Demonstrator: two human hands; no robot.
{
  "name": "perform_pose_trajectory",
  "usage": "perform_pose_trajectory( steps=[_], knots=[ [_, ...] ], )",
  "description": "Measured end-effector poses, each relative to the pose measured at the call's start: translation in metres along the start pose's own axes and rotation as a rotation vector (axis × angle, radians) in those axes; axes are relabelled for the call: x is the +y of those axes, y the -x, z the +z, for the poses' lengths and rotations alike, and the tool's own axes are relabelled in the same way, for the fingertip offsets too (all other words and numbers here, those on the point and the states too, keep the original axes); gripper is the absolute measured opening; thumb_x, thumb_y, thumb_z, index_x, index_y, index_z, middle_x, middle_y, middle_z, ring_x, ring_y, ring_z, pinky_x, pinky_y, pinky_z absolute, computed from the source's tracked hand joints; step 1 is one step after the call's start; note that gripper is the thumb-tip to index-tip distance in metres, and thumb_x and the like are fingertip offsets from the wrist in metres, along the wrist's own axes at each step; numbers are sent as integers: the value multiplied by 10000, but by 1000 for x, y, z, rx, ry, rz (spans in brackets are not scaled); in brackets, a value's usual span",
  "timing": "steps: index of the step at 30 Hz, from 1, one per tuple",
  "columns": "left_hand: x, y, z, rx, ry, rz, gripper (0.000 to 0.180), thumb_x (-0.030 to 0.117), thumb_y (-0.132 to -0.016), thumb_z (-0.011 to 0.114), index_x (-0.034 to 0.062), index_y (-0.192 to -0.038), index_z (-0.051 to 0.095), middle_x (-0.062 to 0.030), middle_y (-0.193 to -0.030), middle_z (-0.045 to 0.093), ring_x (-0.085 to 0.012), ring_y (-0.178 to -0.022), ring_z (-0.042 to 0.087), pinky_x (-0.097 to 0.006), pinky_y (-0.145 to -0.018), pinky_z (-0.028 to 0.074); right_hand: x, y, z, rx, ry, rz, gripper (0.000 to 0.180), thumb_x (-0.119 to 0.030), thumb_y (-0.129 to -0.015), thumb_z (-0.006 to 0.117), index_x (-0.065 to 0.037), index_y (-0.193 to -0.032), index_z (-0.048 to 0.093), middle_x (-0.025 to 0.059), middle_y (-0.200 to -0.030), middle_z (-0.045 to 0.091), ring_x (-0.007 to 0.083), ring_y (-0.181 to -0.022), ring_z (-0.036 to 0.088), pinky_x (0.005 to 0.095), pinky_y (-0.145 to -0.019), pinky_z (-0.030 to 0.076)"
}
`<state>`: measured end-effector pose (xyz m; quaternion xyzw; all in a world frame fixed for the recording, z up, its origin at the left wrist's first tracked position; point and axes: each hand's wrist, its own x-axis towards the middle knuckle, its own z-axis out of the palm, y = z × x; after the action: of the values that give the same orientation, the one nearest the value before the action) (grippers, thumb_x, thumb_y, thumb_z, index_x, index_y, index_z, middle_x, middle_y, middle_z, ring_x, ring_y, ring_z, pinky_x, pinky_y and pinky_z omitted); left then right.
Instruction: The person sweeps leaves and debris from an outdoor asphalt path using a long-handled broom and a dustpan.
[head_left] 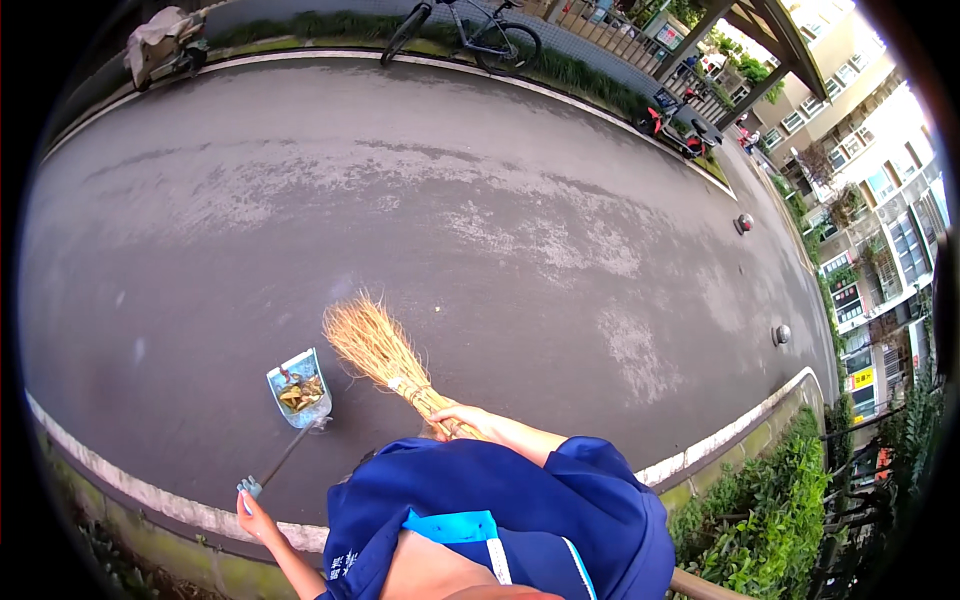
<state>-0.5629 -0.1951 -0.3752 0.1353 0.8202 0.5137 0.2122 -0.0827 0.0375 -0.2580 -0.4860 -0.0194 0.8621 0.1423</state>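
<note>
My right hand (462, 420) is wrapped round the bound stalks of a straw broom (375, 342). Its splayed yellow bristles point forward and left over the dark pavement. At the lower left, my left hand (256, 515) is closed on the upper end of a long-handled dustpan (318, 410), where a pale blue toothed grip shows. The pan is light blue, to the left of the bristles and apart from them. Dry yellow and brown leaves (300, 393) lie inside it. I cannot tell whether the bristles touch the ground.
A pale curb (130, 483) runs behind me, with a green hedge (750, 490) at the right. Bollards (781, 334) stand on the right. Along the far curb are a bicycle (480, 38), a covered scooter (165, 45) and a red scooter (683, 130).
</note>
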Motion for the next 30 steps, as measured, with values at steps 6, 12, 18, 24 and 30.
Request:
perform_pose_trajectory(
  steps=[6, 12, 18, 24, 30],
  knots=[
    [39, -2, -30, 160, -65, -50, 374, 248, -915, 587, -51, -1139, 607, -105, -1002, 669, -148, -902, 599, -293, -838, 455, -9, -28, 65, 31, 243, 56, 245, -213, -820, 637, -118, -1028, 550, 105, -685, 616, 201, -545, 602, 314, -483, 526],
    [36, -9, -74, 470, -55, -50, 342, 225, -894, 616, -43, -1107, 627, -112, -999, 672, -149, -918, 606, -283, -852, 455, 5, -64, 143, 217, 280, 261, 285, -233, -800, 663, -97, -1017, 538, 110, -676, 606, 208, -516, 576, 306, -433, 494],
    [28, -37, -151, 735, 37, -123, 386, 228, -869, 645, -29, -1154, 601, -112, -1005, 670, -155, -905, 613, -290, -837, 468, 7, -165, 230, 36, 453, 511, 358, -354, -787, 666, -19, -859, 562, 89, -663, 590, 190, -493, 547, 280, -438, 468],
    [31, -31, -238, 873, -28, -279, 339, 252, -869, 637, -4, -1092, 648, -81, -916, 691, -110, -835, 606, -265, -771, 467, 60, -219, 384, -16, 745, 463, 240, -321, -796, 670, -137, -917, 576, 80, -707, 606, 177, -499, 554, 284, -404, 456],
    [0, -52, -292, 943, -23, -367, 336, 200, -801, 703, 20, -1081, 657, -62, -875, 693, -91, -779, 606, -254, -720, 477, 112, -289, 504, -12, 1006, 600, 324, -281, -788, 679, -158, -1043, 522, 97, -783, 619, 184, -540, 584, 308, -382, 471]
  ],
)
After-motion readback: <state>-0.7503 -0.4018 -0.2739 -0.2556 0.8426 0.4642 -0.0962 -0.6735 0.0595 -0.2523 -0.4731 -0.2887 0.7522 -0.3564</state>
